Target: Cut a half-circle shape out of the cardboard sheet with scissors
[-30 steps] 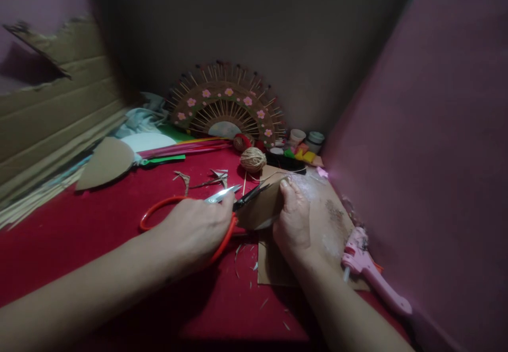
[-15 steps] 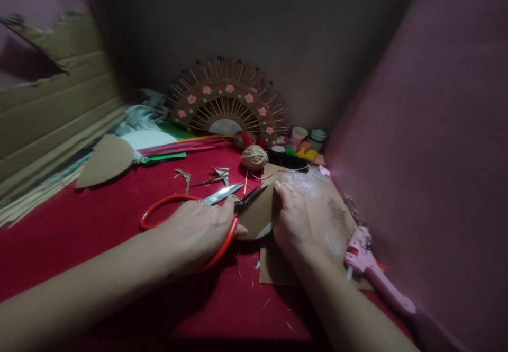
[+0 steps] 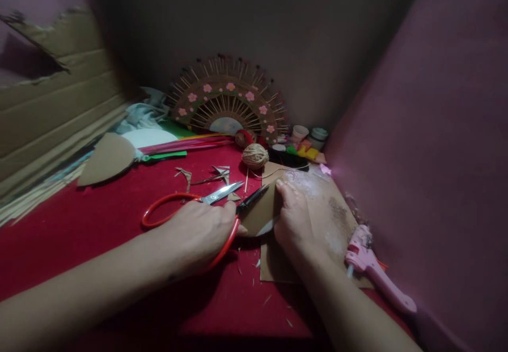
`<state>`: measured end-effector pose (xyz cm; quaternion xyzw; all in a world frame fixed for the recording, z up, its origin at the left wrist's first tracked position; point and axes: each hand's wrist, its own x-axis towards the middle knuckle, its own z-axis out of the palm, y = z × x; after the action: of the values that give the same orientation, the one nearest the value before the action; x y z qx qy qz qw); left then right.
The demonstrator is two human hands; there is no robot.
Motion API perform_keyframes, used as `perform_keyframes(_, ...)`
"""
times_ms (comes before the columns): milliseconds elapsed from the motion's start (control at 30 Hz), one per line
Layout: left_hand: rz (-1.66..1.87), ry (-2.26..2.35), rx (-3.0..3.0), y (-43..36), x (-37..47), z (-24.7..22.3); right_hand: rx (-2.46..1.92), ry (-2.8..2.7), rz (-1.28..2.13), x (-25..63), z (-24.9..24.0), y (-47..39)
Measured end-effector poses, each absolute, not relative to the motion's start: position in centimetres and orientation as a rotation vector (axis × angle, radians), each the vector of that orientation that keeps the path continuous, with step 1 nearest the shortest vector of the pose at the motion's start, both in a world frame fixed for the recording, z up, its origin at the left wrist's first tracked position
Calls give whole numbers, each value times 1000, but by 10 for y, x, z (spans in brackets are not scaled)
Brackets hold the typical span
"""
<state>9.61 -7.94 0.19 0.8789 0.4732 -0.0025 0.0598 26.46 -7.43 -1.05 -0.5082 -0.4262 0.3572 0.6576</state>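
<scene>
My left hand (image 3: 204, 233) is closed at the red-handled scissors (image 3: 230, 246). Their silver and dark blades stand apart, and the dark one lies along a brown cardboard piece (image 3: 260, 214) with a white underside. A fingertip of this hand shows at the cardboard's lower left edge. My right hand (image 3: 293, 219) pinches the right side of the same piece, thumb on top; its other fingers are mostly hidden. Beneath the right hand lies a larger cardboard sheet (image 3: 272, 264) with whitish and brown stains.
A decorated stick fan (image 3: 230, 98) stands at the back. Before it lies a twine ball (image 3: 255, 156), with small tubs (image 3: 317, 137) to the right. A pink glue gun (image 3: 381, 272) rests at right. Cardboard scraps (image 3: 184, 177), a cut cardboard shape (image 3: 107, 160) and sticks (image 3: 43, 196) lie left.
The view has shifted very slightly. Both hands, the scissors and the cardboard piece hold nearly the same places, and the blades are still apart.
</scene>
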Motion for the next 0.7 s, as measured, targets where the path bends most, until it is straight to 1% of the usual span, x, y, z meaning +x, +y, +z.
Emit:
perform_keyframes(67,-71,1405,2718,-80,97,4,-1105,-907,870,264,-13,-73)
perform_keyframes(300,-134,1428,2704,-82,101,13,-979,-762,1093,263,-24,-69)
perform_keyframes(567,-162,1450,2715,-81,103,8,-1013,-736,1020,262,-29,-68)
perform_keyframes(700,-141,1404,2672,-80,101,11,-968,-750,1062,262,-28,-69)
